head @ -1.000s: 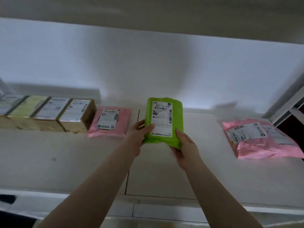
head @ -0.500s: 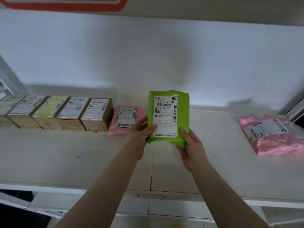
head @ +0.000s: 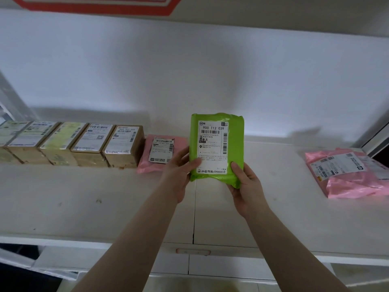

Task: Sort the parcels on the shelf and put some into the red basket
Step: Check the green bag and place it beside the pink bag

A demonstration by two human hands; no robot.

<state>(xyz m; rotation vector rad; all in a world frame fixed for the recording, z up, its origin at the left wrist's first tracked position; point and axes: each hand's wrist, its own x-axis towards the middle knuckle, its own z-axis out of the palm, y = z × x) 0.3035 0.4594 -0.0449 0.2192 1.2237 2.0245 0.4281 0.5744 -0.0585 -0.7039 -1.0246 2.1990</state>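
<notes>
parcels sit along the white shelf [head: 84, 207]: a row of brown boxes [head: 84, 144] at the left, a pink bag [head: 353, 173] far right, a smaller pink bag [head: 162, 152] beside the boxes, and a green bag [head: 216, 144] held upright above the shelf's middle. its slick, soft plastic could slide or fold out of such a low grip, i judge, and no red basket is in view. both arms reach forward, left hand [head: 179, 171] and right hand [head: 246, 184] pinching the bag's bottom corners, thumbs on the label.
</notes>
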